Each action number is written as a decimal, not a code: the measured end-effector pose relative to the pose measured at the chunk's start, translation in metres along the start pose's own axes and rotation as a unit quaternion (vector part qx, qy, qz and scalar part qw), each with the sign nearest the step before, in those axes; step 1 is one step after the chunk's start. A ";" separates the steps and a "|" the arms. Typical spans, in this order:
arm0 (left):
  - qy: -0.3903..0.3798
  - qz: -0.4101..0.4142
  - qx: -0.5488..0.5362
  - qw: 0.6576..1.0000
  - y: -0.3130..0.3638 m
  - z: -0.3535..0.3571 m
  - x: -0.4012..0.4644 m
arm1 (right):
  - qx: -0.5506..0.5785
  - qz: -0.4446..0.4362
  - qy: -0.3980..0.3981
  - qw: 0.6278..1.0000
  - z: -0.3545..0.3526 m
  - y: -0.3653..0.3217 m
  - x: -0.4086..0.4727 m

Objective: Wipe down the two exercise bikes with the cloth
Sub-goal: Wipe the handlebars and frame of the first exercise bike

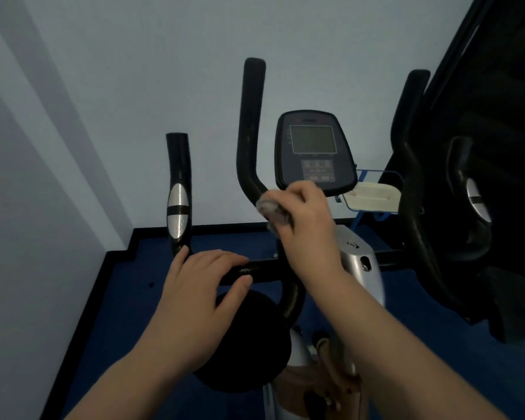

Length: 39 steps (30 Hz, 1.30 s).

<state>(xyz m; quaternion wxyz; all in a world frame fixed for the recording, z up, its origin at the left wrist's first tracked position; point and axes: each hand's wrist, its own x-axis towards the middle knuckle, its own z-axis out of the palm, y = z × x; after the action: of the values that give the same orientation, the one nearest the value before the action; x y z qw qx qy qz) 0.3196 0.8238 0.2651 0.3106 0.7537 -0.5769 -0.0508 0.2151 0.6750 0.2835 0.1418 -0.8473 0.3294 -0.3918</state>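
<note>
Right hand (308,218) clamps a grey cloth (272,210) around the exercise bike's inner handlebar (250,131) – left hand (200,280) grips the crossbar (264,271), fingers together.

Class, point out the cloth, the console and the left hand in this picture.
cloth (270,209), head view, on the bunched grey fabric.
console (313,140), head view, on its screen.
left hand (194,286), head view, on its back.
</note>
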 end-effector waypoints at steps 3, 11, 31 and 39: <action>0.007 -0.003 -0.014 1.000 0.000 -0.002 -0.001 | 0.038 0.015 0.027 0.999 -0.001 0.001 -0.026; -0.003 0.001 -0.037 0.999 -0.005 0.004 0.002 | -0.026 -0.025 0.003 0.999 0.003 0.000 -0.006; -0.025 0.026 -0.039 0.999 -0.004 0.002 0.006 | 0.056 0.103 0.049 0.992 -0.004 -0.015 -0.097; -0.031 0.019 -0.047 0.998 -0.001 -0.002 0.003 | 0.078 0.099 0.053 0.991 -0.008 -0.006 -0.093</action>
<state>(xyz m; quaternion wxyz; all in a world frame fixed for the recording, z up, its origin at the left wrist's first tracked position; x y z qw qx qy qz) 0.3223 0.8222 0.2666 0.3288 0.7250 -0.5976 -0.0953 0.1676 0.7420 0.2389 0.2280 -0.7748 0.3874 -0.4446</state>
